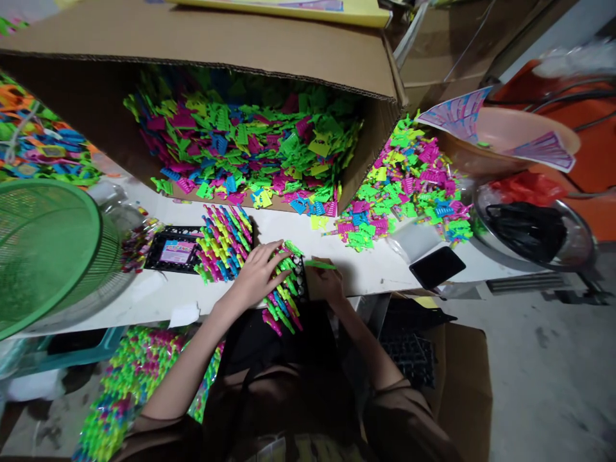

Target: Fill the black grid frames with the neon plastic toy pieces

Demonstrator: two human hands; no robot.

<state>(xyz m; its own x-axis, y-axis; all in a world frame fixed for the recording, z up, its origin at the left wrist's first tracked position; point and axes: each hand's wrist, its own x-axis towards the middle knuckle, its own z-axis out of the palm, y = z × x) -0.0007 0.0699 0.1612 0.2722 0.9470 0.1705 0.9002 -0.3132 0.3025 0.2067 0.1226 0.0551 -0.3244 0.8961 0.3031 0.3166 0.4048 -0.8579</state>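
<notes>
Having my left hand [255, 276] spread over the bright plastic toys [283, 305] in a black tray [301, 285] at the near edge of the surface [359, 276], I cannot tell whether its fingers pinch one. My right hand [332, 283] — just right of that tray — holds a slim green piece [319, 264]. To the left, a second tray [154, 258] carries more slanted rows. Beyond, a cardboard box [289, 38] gapes toward me, heaped with small coloured pieces [250, 144]; a phone [437, 267] lies rightward.
</notes>
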